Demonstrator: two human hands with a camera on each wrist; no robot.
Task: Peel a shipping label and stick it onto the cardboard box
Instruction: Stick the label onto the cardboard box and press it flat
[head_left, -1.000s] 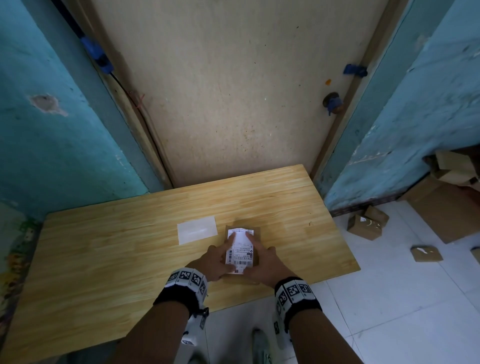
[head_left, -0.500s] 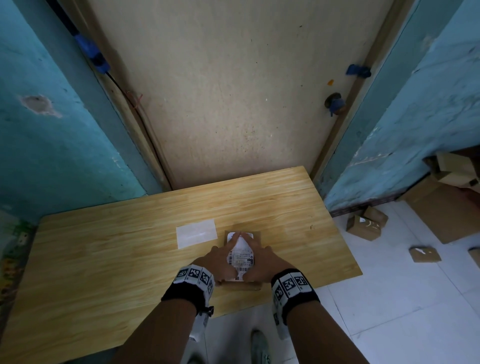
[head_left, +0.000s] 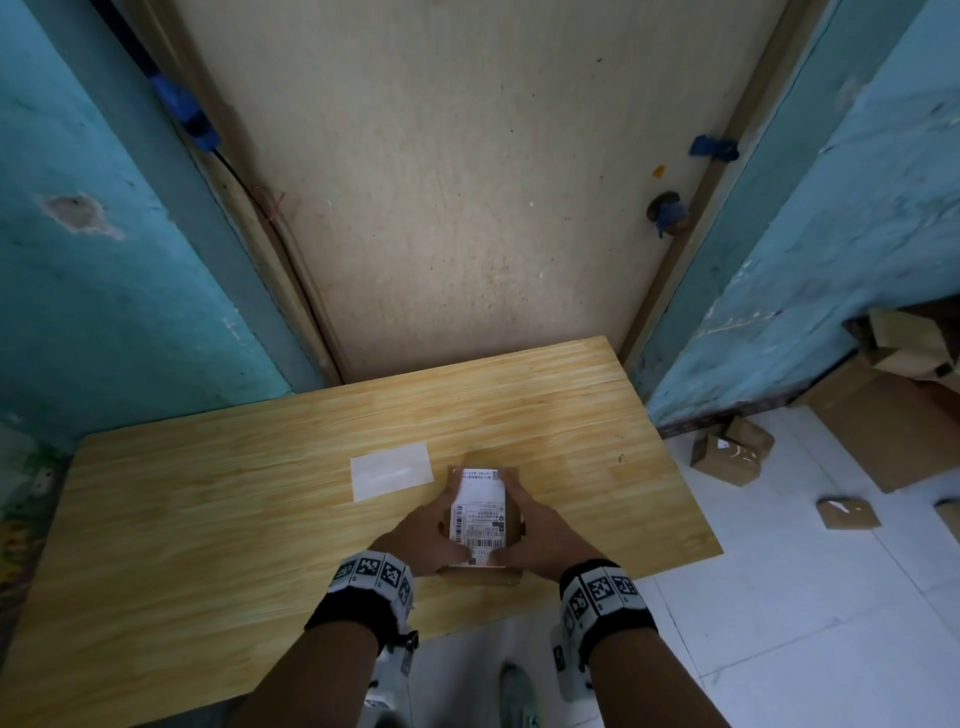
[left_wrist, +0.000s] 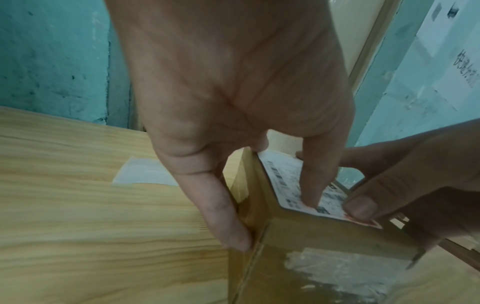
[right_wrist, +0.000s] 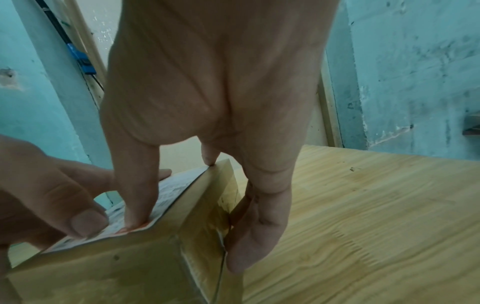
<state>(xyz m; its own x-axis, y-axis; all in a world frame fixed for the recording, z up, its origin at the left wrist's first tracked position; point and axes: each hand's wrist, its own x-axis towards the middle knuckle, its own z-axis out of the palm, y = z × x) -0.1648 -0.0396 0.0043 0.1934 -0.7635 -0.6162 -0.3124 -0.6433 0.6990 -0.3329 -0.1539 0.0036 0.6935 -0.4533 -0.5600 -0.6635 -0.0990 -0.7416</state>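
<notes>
Nearest, two hands clasp one cardboard box (head_left: 511, 519) at the table's (head_left: 208, 519) near edge: the left hand (head_left: 415, 535) at its 9 o'clock side and the right hand (head_left: 545, 535) at 3 o'clock, each with its thumb down on the one white shipping label (head_left: 478, 512) printed with barcodes and its fingers curled along a side wall. Only the wrist views show a strip of clear tape (left_wrist: 345, 269) on the box's near face. Farther, at 10 o'clock, lies one blank backing sheet (head_left: 391, 471), and at 3 o'clock on the floor lie several other boxes (head_left: 730, 452).
</notes>
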